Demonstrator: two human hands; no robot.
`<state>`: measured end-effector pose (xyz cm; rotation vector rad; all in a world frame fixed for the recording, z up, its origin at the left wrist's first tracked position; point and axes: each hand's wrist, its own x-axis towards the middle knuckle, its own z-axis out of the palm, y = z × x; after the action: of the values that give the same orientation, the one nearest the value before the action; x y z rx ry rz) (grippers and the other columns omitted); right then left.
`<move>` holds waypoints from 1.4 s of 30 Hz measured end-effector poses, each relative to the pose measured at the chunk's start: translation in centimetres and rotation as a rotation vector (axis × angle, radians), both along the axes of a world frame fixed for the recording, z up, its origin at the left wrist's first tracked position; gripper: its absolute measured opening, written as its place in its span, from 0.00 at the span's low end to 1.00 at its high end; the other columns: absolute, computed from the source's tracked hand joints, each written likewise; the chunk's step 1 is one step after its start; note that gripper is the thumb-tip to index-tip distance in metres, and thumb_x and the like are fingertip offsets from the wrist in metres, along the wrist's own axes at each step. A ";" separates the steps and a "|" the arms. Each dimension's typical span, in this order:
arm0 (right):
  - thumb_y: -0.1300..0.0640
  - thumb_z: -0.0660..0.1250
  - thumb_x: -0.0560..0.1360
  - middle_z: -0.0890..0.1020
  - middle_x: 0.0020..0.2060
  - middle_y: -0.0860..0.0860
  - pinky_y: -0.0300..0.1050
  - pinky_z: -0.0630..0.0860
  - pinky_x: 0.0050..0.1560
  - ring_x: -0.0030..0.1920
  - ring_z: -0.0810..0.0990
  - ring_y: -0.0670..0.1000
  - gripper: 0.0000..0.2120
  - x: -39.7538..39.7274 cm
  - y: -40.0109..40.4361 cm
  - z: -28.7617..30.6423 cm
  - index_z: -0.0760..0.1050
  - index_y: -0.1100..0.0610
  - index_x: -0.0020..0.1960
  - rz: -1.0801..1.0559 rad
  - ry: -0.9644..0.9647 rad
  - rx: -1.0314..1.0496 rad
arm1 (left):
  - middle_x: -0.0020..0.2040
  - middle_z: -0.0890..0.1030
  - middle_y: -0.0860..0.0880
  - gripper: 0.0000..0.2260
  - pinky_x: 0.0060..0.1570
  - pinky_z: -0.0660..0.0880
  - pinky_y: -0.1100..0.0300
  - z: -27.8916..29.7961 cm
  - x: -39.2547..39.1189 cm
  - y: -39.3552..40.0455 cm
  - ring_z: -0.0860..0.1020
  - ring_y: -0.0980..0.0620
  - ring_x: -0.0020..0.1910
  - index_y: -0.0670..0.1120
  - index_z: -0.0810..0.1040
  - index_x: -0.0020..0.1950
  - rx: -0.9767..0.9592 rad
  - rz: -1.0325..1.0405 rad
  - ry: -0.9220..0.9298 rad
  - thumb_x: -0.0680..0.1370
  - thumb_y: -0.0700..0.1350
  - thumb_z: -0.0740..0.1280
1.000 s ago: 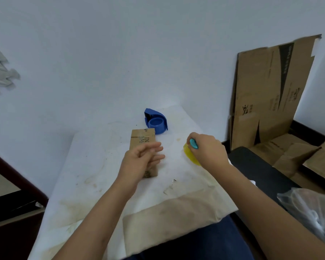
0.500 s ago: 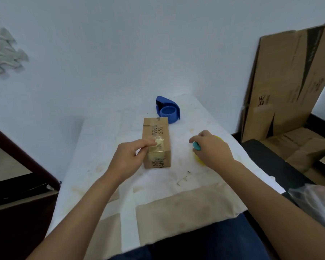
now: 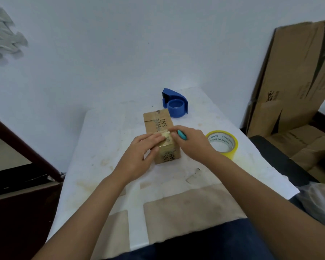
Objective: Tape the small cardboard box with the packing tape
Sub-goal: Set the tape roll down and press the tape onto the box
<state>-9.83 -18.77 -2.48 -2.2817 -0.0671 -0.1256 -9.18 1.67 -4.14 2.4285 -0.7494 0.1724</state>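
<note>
A small cardboard box point(image 3: 158, 121) with black print lies on the white table point(image 3: 105, 139), its long side pointing away from me. A strip of clear tape point(image 3: 166, 137) runs over its near end. My left hand point(image 3: 141, 156) rests flat on the box's near left side, fingers pressing on the tape. My right hand point(image 3: 192, 145) is at the box's right side, its fingertips at the tape, and it holds a small teal tool point(image 3: 182, 135). The yellow packing tape roll point(image 3: 222, 143) lies flat on the table just right of my right hand.
A blue tape dispenser point(image 3: 174, 104) stands behind the box near the wall. Flattened cardboard sheets point(image 3: 296, 77) lean on the wall at right, above a dark seat point(image 3: 278, 158). A clear plastic bag point(image 3: 323, 203) lies at the right edge. Brown paper point(image 3: 186, 212) covers the table's near edge.
My right hand left the yellow tape roll, which is now uncovered, and moved left to the box with the teal tool. My left hand stayed on the box, pressing the tape.
</note>
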 end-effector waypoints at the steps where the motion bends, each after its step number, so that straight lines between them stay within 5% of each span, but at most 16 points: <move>1: 0.48 0.59 0.78 0.80 0.43 0.47 0.40 0.69 0.35 0.38 0.75 0.46 0.12 0.1 0.1 0.0 0.77 0.44 0.59 -0.013 0.004 -0.002 | 0.72 0.71 0.59 0.17 0.66 0.66 0.60 0.1 0.2 -0.1 0.64 0.57 0.68 0.56 0.72 0.71 0.026 -0.004 0.005 0.82 0.48 0.60; 9: 0.48 0.61 0.78 0.84 0.52 0.48 0.49 0.80 0.47 0.49 0.81 0.49 0.12 -0.1 -0.3 -2.1 0.77 0.41 0.59 -0.073 -0.026 0.103 | 0.62 0.80 0.59 0.17 0.48 0.76 0.58 0.4 0.6 -1.8 0.70 0.54 0.58 0.55 0.78 0.63 0.089 0.129 -0.145 0.81 0.58 0.57; 16: 0.48 0.62 0.78 0.84 0.50 0.48 0.35 0.74 0.38 0.42 0.80 0.44 0.12 -0.2 -0.4 -2.4 0.78 0.42 0.60 -0.063 -0.014 0.167 | 0.46 0.78 0.47 0.19 0.37 0.76 0.52 -1.4 1.7 -3.6 0.73 0.45 0.47 0.45 0.76 0.45 0.129 0.139 -0.437 0.75 0.61 0.62; 26: 0.47 0.62 0.78 0.84 0.50 0.48 0.43 0.76 0.40 0.42 0.78 0.46 0.13 -0.3 -0.5 -2.5 0.78 0.43 0.60 -0.071 -0.016 0.183 | 0.52 0.77 0.42 0.22 0.43 0.77 0.48 -2.7 2.1 -3.2 0.73 0.42 0.50 0.44 0.72 0.54 0.286 0.080 -0.476 0.74 0.62 0.63; 30: 0.48 0.63 0.78 0.84 0.54 0.48 0.44 0.78 0.50 0.52 0.80 0.48 0.13 -0.4 -0.5 -2.3 0.78 0.44 0.60 -0.065 -0.012 0.195 | 0.58 0.77 0.42 0.27 0.46 0.77 0.47 -2.5 1.7 -2.8 0.73 0.42 0.54 0.44 0.73 0.60 0.424 0.063 -0.474 0.70 0.62 0.69; 36: 0.49 0.63 0.78 0.83 0.56 0.48 0.47 0.78 0.56 0.55 0.80 0.48 0.12 -0.4 -0.4 -2.3 0.78 0.45 0.60 -0.068 -0.001 0.232 | 0.50 0.77 0.43 0.25 0.38 0.76 0.51 -1.9 0.8 -5.1 0.73 0.43 0.49 0.44 0.73 0.51 0.345 0.249 -0.469 0.74 0.66 0.60; 42: 0.49 0.63 0.77 0.83 0.54 0.48 0.42 0.77 0.50 0.52 0.80 0.47 0.12 -0.4 -0.4 -2.4 0.78 0.44 0.60 -0.067 -0.003 0.225 | 0.53 0.77 0.42 0.22 0.39 0.75 0.50 -2.8 1.0 -4.6 0.74 0.42 0.50 0.44 0.73 0.53 0.398 0.231 -0.466 0.72 0.60 0.70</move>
<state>-10.22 -19.17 -4.85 -2.0593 0.0207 -0.1629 -8.18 -2.97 -6.93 2.8952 -0.7487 0.7664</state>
